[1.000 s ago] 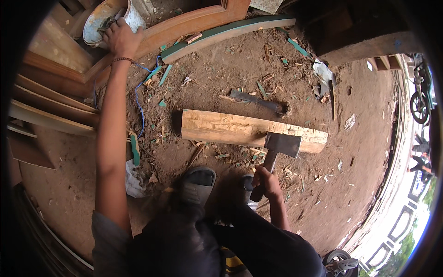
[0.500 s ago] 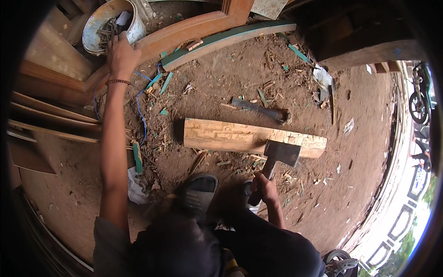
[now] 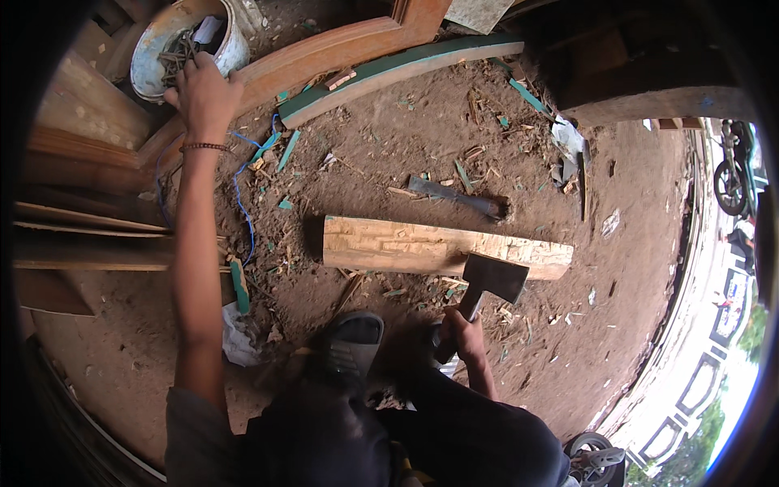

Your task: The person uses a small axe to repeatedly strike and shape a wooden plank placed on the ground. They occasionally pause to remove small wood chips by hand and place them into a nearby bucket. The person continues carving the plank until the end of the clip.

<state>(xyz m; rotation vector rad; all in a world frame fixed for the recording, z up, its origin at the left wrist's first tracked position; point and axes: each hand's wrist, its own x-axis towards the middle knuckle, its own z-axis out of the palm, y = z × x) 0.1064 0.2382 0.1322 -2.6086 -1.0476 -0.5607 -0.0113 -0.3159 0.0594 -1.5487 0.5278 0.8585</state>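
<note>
My left hand reaches far out to the round grey bucket full of rusty nails; its fingers curl loosely over the rim, and I cannot tell whether they grip anything. Right of those fingers, well apart, the pale rough-hewn wooden plank lies on the dirt floor. My right hand is clamped on the dark-headed hatchet, whose head rests against the plank just beyond those fingers.
</note>
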